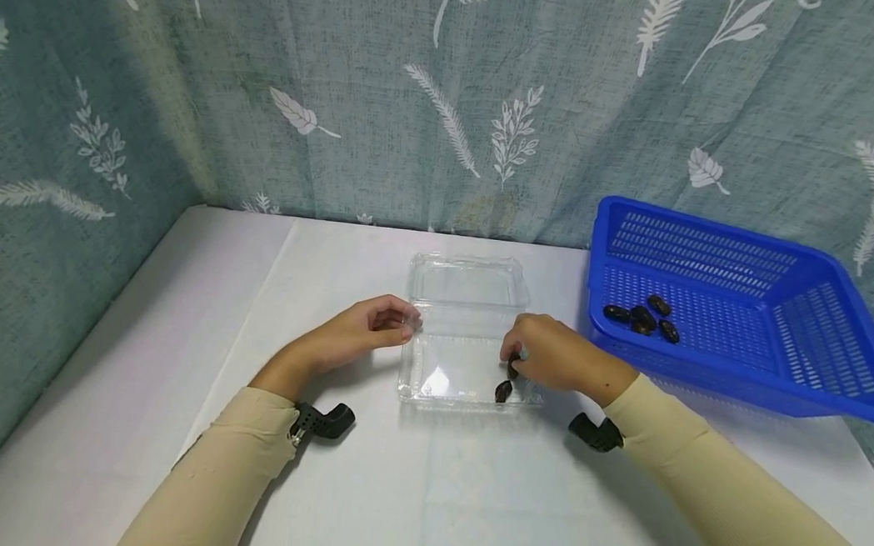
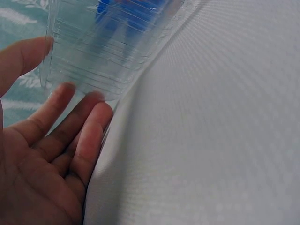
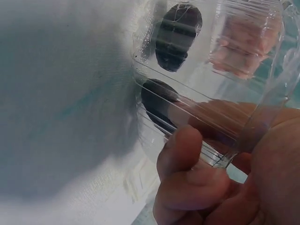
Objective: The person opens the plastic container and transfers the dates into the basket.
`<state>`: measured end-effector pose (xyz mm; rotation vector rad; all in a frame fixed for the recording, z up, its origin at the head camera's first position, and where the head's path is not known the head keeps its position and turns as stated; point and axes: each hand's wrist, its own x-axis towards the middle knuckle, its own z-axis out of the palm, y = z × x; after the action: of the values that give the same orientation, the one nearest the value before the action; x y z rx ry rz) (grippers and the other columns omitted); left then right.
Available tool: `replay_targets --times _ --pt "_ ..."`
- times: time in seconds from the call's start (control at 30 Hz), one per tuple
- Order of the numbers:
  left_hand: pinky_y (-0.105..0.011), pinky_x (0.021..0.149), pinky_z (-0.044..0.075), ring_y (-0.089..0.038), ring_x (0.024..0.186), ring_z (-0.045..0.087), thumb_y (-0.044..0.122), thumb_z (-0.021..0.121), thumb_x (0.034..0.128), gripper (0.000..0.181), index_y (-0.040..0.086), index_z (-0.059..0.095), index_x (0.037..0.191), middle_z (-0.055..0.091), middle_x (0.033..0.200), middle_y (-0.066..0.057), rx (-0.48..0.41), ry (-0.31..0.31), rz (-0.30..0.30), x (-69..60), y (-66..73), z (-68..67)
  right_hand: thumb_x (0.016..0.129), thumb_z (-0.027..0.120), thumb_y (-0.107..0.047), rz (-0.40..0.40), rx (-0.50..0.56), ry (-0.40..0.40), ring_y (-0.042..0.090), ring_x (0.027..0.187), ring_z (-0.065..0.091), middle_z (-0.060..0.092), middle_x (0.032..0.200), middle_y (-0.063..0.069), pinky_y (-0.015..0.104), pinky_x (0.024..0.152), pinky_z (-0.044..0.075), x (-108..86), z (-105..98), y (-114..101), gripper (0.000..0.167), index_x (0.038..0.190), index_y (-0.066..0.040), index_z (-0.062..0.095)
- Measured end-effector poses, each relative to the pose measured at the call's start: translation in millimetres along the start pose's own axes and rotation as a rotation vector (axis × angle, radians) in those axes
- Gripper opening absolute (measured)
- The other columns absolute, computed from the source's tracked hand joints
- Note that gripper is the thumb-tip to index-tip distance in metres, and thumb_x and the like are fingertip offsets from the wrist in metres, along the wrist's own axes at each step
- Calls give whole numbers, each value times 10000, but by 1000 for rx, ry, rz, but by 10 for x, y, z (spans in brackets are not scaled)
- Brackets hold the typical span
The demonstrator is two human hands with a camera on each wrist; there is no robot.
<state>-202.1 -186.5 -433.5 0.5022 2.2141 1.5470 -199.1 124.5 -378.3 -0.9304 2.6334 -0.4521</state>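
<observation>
A clear plastic clamshell container (image 1: 465,308) lies on the table with its lid folded back to the far side. My left hand (image 1: 377,324) holds its left edge, thumb and fingertips against the plastic (image 2: 103,51). Over the container's right side, my right hand (image 1: 556,351) pinches a dark brown date (image 1: 514,366) low inside the tray. One finger shows on that date (image 3: 158,104) through the clear wall in the right wrist view. Another date (image 1: 503,391) lies on the tray floor just in front of it.
A blue plastic basket (image 1: 746,384) stands to the right of the container. Several dates (image 1: 642,316) sit near its left end. White cloth (image 1: 348,501) covers the table, and a green leaf-patterned curtain (image 1: 369,160) hangs behind and at the left.
</observation>
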Motion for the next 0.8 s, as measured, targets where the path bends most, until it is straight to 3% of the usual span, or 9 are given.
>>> replay_targets --times 0.3,0.63,0.8 --pt "-425 1102 424 -257 1273 531 241 659 981 408 76 545 1337 586 1365 -113 13 0 -7 19 11 -9 885 737 -66 -10 -25 27 159 902 666 733 959 -26 347 777 557 -41 -58 -17 108 950 -148 762" --pt "-421 1094 432 -271 1266 537 218 652 985 399 58 543 1334 592 1361 -138 7 1 6 1 -9 -1 875 761 -74 -60 -56 327 126 832 659 709 973 -18 286 687 530 -249 -181 -87 135 992 -140 774" --pt "-401 1080 443 -270 1260 539 208 653 984 397 53 543 1332 588 1356 -148 -7 -2 17 20 -9 11 872 756 -49 -50 -40 496 100 700 572 705 967 -1 245 585 471 -424 -303 -47 160 1007 -133 771"
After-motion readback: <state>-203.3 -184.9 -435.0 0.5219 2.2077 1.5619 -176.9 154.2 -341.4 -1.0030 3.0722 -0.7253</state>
